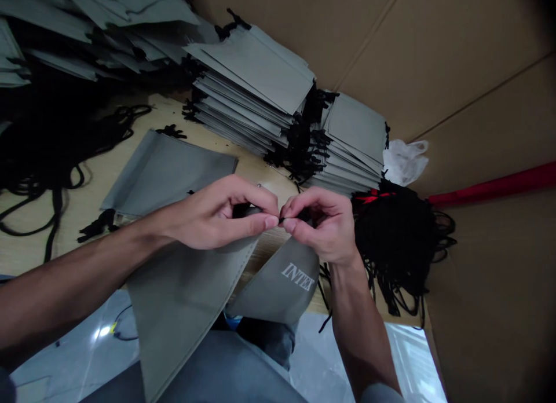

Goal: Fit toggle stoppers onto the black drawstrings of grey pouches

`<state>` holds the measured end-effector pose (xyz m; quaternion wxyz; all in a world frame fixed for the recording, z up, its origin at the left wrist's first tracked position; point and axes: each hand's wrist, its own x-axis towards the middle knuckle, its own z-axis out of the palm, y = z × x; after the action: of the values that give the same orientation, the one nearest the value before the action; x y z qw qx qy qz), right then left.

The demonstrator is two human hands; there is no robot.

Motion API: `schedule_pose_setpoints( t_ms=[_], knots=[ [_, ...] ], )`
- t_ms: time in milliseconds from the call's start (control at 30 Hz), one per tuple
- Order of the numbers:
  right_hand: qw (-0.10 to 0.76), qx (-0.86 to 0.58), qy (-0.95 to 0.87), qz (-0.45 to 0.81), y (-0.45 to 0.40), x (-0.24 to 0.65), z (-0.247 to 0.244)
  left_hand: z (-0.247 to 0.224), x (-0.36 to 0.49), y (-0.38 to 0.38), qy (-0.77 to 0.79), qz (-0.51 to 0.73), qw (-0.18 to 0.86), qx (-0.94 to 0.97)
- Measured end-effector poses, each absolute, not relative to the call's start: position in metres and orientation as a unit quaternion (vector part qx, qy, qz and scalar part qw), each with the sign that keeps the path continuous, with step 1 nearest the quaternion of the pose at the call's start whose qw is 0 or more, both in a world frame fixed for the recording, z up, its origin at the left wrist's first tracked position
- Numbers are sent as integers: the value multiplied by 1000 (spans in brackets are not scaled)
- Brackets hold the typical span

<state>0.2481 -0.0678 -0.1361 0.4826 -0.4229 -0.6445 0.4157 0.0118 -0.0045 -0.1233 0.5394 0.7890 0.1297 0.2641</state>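
My left hand (226, 213) and my right hand (324, 222) meet at the middle, thumbs and index fingers pinched on a short piece of black cord (281, 220). Beneath my left hand hangs a large grey fabric piece (186, 293) with a stitched edge. A smaller grey flap (282, 281) printed "INTEX" hangs below my right hand. Whether both are one item, I cannot tell. A flat grey pouch (169, 168) with black cord ends lies on the table behind my left wrist.
Stacked grey pouches (256, 67) and a second stack (354, 128) stand at the back. Black cords lie in heaps at left (56, 131) and right (395, 241). A white plastic bag (406, 161) and red strap (490, 186) are by the cardboard wall (490, 102).
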Motion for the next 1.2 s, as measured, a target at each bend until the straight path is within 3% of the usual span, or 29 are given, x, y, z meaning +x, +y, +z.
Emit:
schedule_pose_setpoints(
  t_ms=[333, 667, 867, 1067, 1200],
  knots=[
    [447, -426, -664, 422, -63, 270, -125, -135, 15, 8, 232, 286, 442, 818],
    [420, -447, -741, 274, -63, 279, -121, -134, 18, 10, 229, 342, 507, 758],
    [380, -445, -762, 276, -66, 277, -123, -136, 17, 14, 229, 345, 525, 743],
    [456, -459, -680, 345, -67, 279, -134, -134, 17, 14, 239, 336, 541, 733],
    [444, -456, -708, 307, -68, 279, -133, -137, 18, 14, 247, 337, 545, 727]
  ],
)
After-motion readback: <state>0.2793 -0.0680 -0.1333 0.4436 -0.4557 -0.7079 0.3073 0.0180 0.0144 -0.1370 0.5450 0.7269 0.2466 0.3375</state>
